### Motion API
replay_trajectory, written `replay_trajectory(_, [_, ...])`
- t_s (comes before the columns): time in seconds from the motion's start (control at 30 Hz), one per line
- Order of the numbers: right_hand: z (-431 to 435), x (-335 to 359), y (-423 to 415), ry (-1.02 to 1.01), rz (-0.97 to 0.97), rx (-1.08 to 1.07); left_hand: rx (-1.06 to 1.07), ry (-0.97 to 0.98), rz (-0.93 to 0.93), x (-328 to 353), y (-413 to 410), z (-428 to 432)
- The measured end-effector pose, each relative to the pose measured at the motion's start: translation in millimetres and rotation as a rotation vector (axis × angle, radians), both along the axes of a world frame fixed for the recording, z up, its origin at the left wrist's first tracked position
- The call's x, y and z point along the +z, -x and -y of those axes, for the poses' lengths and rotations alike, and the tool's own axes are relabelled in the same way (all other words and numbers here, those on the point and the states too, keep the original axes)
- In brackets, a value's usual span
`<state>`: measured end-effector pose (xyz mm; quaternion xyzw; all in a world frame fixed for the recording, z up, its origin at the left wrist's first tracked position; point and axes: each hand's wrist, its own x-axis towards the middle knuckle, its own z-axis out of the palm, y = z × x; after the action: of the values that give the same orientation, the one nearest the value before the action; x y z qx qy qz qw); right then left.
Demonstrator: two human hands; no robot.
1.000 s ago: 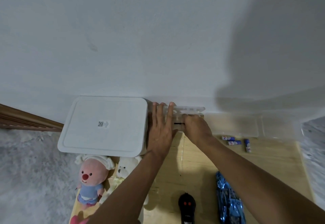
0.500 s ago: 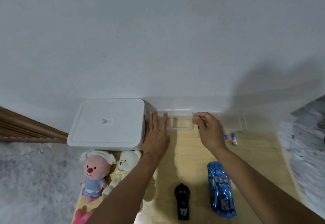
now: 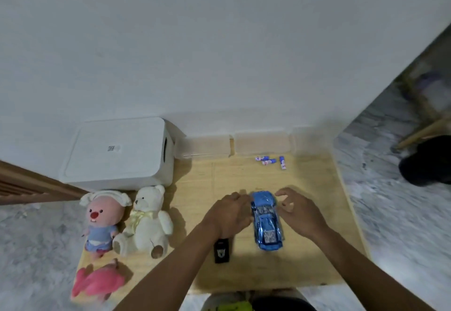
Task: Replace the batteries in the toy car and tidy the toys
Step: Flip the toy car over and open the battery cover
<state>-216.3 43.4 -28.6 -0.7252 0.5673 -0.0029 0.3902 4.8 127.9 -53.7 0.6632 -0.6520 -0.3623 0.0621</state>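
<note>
Head view shows the car point(image 3: 266, 222) on the bench point(image 3: 329, 188) between the left hand point(image 3: 229, 215), curled against its side with its hold unclear, and the right hand point(image 3: 297, 213), loose and empty, so a one-sided grab may make the car roll away.

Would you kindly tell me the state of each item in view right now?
Toy car: upright on its wheels on the board.
Batteries: three, loose on the board.
White box: lid closed.
Remote: flat, partly covered by the left forearm.
Left hand: beside the car, grip hidden.
Right hand: fingers curved, holding nothing.
Teddy bear: lying on its back.
</note>
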Motion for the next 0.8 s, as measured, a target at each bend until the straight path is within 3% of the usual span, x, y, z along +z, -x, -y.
replay_trajectory(0.13, [-17, -12, 22, -0.116, 0.047, 0.130, 0.043, -0.015, -0.069, -4, 28, -9])
replay_trajectory(0.37, [-15, -24, 26, -0.302, 0.262, 0.022, 0.168, -0.006, -0.126, -5, 53, -21])
replay_trajectory(0.8, [5, 26, 9, -0.092, 0.624, -0.047, 0.612, 0.147, -0.673, 59, 60, -11])
